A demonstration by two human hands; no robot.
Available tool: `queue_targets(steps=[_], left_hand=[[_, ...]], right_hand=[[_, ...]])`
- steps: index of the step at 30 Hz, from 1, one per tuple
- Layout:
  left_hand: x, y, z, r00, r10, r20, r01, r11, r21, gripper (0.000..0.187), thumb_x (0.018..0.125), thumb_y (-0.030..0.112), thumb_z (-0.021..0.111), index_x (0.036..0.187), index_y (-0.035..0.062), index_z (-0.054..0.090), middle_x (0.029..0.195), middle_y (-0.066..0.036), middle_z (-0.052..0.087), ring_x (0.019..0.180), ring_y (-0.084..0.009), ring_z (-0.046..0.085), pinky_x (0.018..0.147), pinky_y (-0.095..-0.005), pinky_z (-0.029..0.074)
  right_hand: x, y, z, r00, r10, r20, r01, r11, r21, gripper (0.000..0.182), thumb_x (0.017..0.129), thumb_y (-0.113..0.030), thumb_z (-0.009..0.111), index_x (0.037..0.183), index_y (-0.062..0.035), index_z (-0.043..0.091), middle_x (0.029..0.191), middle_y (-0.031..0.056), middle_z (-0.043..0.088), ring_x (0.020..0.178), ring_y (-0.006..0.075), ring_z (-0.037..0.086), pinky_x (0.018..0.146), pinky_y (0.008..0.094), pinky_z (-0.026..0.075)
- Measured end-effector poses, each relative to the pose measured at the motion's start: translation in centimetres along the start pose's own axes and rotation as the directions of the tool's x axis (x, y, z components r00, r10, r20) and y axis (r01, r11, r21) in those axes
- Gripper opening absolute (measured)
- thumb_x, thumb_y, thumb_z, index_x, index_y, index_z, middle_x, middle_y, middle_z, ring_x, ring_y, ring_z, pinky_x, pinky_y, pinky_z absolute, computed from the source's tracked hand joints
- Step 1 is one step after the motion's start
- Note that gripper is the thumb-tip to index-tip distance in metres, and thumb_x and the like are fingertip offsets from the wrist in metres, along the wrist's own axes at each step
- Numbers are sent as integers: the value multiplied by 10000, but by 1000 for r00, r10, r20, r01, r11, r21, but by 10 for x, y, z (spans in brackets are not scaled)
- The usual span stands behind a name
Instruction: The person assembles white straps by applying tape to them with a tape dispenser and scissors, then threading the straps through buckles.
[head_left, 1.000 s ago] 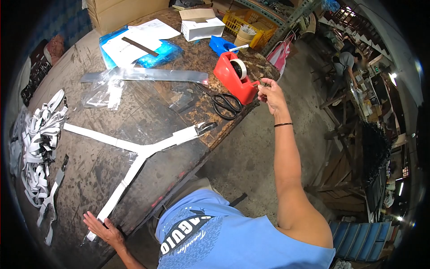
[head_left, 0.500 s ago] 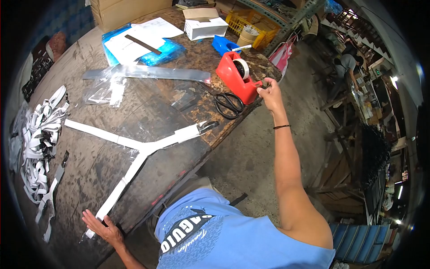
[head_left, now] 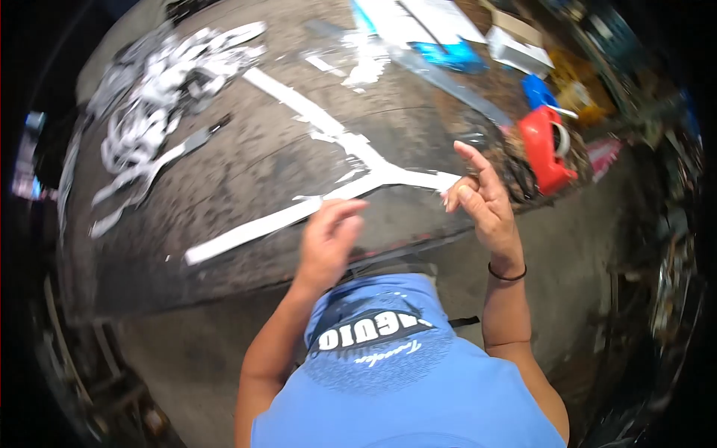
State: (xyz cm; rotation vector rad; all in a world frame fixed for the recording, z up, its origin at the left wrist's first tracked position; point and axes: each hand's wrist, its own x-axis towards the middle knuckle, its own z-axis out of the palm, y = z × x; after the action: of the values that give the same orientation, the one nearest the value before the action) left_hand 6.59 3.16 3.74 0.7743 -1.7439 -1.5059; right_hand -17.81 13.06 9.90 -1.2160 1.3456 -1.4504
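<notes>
The white Y-shaped strap (head_left: 385, 174) extends leftward from the right hand (head_left: 491, 213), whose fingers are narrow, contents unclear; left hand (head_left: 326, 243), loosely open, is near its lower branch.

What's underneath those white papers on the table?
Blue plastic peeks out from under the white papers; anything else beneath them is covered and can't be seen.

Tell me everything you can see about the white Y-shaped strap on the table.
The white Y-shaped strap looks like flat fabric webbing, three arms meeting at one join. It lies spread on the dark, worn table; the left hand is near one arm, the right hand at another's end. Blur hides whether either touches it.
</notes>
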Motion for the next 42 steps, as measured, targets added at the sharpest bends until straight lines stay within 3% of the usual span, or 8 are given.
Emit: queue_targets(steps=[5,12,15,21,28,33,39,42], left_hand=[[3,28,10,959,-259,118,285,885,-369,140,932,140,621,1008,27,651,1005,-13,548,934,-104,535,849,-262,434],[-12,-1,-18,961,-90,-260,13,958,-285,86,916,121,656,892,48,618,970,10,549,868,-73,522,812,-252,430],[-20,-6,-32,930,-101,-353,-12,953,-304,88,922,122,649,912,39,619,945,0,551,850,-69,514,816,-245,425],[-33,-2,-43,891,-140,-433,-64,903,-426,75,931,111,626,941,38,622,946,-1,604,881,-71,533,821,-238,441],[-61,2,-83,778,151,-610,23,963,267,265,868,132,683,1113,42,640,1069,-83,583,922,-154,567,795,-277,483],[-103,-31,-205,490,459,-742,432,611,663,367,852,205,670,1169,28,618,1218,-198,547,1155,-363,506,987,-449,417],[-121,-37,-220,939,142,-312,284,187,940,648,955,545,445,1403,77,463,1496,-153,381,1404,-374,290,1132,-536,234],[-128,-56,-217,946,-5,-324,319,187,929,719,952,601,368,1470,102,360,1530,-129,331,1432,-341,244,1150,-567,178]], right_hand=[[25,-3,63,973,29,228,-13,997,-73,531,954,-100,513,1456,-26,355,815,24,561,788,96,545,777,257,441],[46,29,107,984,71,162,-49,989,-141,448,963,-180,562,1368,-20,456,1058,106,638,970,130,583,890,273,444],[52,35,122,945,160,285,-214,962,171,428,939,-207,624,1304,-17,505,1135,78,610,1033,145,569,906,293,453],[58,49,155,912,199,359,-289,932,217,263,873,-129,694,1086,-8,600,968,49,635,912,126,595,816,274,475],[69,62,184,977,81,197,-89,996,33,88,890,-86,668,918,-13,627,808,-6,607,759,71,545,686,220,438],[79,76,182,988,41,151,-32,998,-62,88,900,-89,660,929,-16,620,810,-13,600,749,65,523,666,219,423],[77,71,201,973,8,230,-14,1000,25,85,908,-89,654,929,-20,609,822,-17,594,743,61,521,664,214,424],[81,68,224,944,-28,328,-5,995,101,88,918,-90,644,946,-18,601,825,-17,586,757,58,519,683,213,429]])
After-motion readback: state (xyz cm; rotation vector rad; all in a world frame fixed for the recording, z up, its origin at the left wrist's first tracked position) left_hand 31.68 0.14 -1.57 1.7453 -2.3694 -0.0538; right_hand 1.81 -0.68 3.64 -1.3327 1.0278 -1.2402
